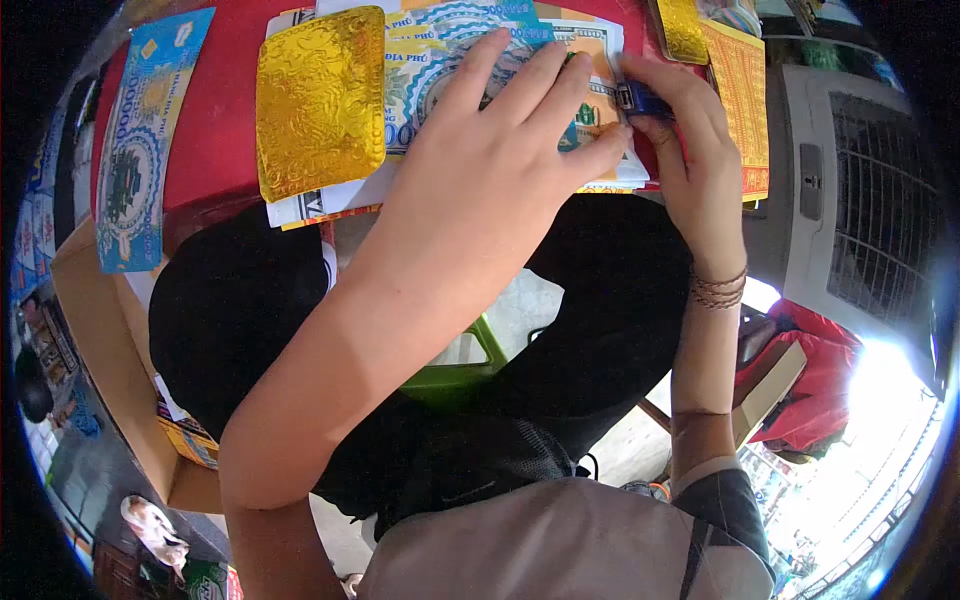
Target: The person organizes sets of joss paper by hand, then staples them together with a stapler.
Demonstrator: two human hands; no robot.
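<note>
The left hand (pixel 500 130) is lying flat and open on the stack of paper money (pixel 440 50). The right hand (pixel 690 140) is pinching a small blue stapler (pixel 640 98) at the stack's right edge.

L hand (pixel 500 140) flat, fingers (pixel 540 85) spread, palm down; R hand (pixel 690 150) fingers curled, pinching

gold foil sheet (pixel 320 100) on red counter (pixel 225 120), top left of centre; blue printed note (pixel 140 140) far left; orange printed sheet (pixel 742 100) right; grey fan housing (pixel 860 200) beyond; green stool (pixel 460 365) below
</note>
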